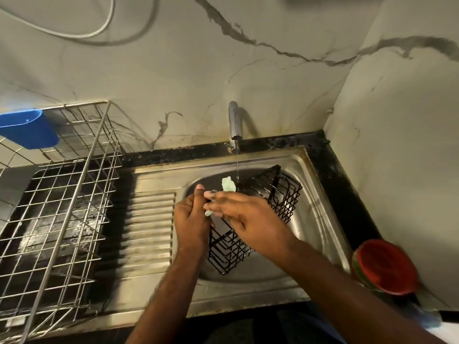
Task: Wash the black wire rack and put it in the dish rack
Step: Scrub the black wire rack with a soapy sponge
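- The black wire rack lies tilted in the sink basin, beneath both hands, its far end near the tap.
- The right hand has straight fingers laid across a pale green sponge.
- The left hand is curled, but what it grips is hidden.

Sink basin sat at right, in wall corner. Faucet stood behind basin, spout over its rear edge. Wire rack lay tilted in basin, under faucet. Left hand and right hand met over rack's left end, scrub pad between them. Drainboard lay left of basin. Dish rack stood further left on counter, plastic cup hung on its rear-left side. Bowl sat on counter, right of sink.
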`<act>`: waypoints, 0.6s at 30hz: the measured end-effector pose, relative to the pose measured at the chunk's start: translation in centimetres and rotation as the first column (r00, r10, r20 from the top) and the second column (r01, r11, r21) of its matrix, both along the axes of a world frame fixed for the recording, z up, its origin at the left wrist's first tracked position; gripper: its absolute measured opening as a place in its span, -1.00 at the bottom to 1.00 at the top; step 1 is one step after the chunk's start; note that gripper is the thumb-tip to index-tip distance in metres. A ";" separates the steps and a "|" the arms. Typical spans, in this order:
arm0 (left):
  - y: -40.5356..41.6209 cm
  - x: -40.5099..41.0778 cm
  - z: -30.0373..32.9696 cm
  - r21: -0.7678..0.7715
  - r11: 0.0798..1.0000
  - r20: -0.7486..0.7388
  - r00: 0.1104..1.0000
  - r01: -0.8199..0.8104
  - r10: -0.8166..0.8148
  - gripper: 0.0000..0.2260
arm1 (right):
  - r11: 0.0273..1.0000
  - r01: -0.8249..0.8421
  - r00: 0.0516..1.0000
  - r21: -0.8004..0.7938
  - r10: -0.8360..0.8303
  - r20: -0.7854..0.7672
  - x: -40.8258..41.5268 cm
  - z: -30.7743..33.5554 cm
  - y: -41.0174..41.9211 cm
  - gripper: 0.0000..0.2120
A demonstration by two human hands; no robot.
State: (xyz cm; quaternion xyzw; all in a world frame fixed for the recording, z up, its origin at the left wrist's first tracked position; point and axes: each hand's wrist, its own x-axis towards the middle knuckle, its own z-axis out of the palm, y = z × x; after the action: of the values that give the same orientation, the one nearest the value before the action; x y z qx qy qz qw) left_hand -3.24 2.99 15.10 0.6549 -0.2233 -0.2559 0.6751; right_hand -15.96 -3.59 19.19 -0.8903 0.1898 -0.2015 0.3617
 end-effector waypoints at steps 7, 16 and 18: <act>0.3 0.2 0.1 0.010 0.998 0.033 0.998 -0.058 0.058 -0.51 | 0.999 0.032 0.996 0.008 -0.032 -0.078 -1.9 -0.1 -3.8 -0.76; 0.5 0.2 0.5 -0.030 0.993 -0.003 0.994 -0.111 0.111 -0.50 | 0.963 0.241 0.953 -0.124 -0.259 -0.156 -4.1 -0.7 -7.3 -0.41; 0.4 0.3 0.5 -0.040 0.991 -0.022 0.992 -0.126 0.125 -0.52 | 0.989 0.135 0.971 -0.062 -0.145 -0.190 -4.1 -0.5 -6.2 -0.41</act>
State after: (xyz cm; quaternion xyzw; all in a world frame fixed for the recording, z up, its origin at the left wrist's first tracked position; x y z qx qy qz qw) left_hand -2.96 3.40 15.64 0.6510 -0.1801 -0.2146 0.7055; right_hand -20.10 -9.83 18.67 -0.8987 0.2813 -0.1433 0.3045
